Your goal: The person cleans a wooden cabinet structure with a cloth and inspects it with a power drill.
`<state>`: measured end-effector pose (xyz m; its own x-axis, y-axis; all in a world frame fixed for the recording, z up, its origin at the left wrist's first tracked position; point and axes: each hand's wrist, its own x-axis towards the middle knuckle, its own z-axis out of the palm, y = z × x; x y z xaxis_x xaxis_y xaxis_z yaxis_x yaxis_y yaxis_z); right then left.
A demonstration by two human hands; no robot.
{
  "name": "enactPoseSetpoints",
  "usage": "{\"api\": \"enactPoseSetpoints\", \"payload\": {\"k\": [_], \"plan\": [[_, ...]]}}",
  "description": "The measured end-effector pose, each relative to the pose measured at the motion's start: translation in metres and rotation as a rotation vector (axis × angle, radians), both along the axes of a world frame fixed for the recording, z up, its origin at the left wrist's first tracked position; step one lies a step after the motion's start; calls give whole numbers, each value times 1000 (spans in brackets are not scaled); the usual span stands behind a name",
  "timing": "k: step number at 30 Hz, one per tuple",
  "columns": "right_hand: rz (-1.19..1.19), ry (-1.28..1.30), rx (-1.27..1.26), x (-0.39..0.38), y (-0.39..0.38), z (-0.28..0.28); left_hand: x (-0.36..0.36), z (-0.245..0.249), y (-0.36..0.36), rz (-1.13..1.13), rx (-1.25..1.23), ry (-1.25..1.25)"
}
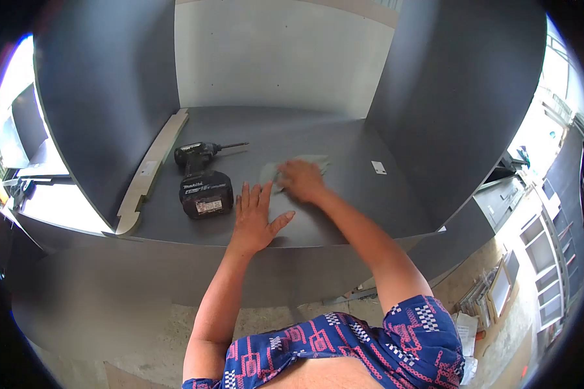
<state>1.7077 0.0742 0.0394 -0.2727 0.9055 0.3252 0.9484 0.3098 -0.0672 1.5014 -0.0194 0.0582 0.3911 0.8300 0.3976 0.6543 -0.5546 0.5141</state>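
A pale grey-green cloth (316, 161) lies on the dark grey panel (344, 214) at the bottom of a cabinet. My right hand (300, 180) presses on the cloth with its fingers curled and slightly blurred, part of the cloth showing around it. My left hand (256, 219) rests flat on the panel near the front edge, fingers spread, holding nothing. Just left of it a black Makita cordless impact driver (204, 185) stands on its battery end, its long bit pointing right.
A light wooden strip (154, 161) with a notched end lies along the left wall. Tall dark side panels (461, 97) rise left and right, with a white back panel (282, 55) between them. A small white label (379, 168) sits on the right. Framed boards (499, 288) lean on the floor at right.
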Motion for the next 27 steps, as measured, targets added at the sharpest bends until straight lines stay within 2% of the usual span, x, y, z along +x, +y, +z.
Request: {"api": "enactPoseSetpoints", "payload": {"k": [1,5,8,14,16,18,20,24,26,27], "plan": [[-121,-64,-21,17,7,6,1,0,0,4,-9,5],[-443,-2,-123,84,13,22,2,0,0,17,-13,51],[-594,-52,-107,125,1,15,2,1,0,22,-8,75],[-626,-150,-124,190,-73,11,1,-4,1,12,16,29],[-639,-77,37,213,-112,3,0,-6,1,15,26,19],[-653,-43,89,225,-158,7,1,-4,-1,28,33,10],[-565,-81,97,240,-195,4,0,-6,0,23,44,-17],[-662,-220,175,206,-267,13,0,-12,3,23,82,-43],[-710,-87,291,189,-299,5,1,-12,3,28,78,-35],[-773,-4,171,196,-312,-1,2,-11,2,33,76,-29]]}}
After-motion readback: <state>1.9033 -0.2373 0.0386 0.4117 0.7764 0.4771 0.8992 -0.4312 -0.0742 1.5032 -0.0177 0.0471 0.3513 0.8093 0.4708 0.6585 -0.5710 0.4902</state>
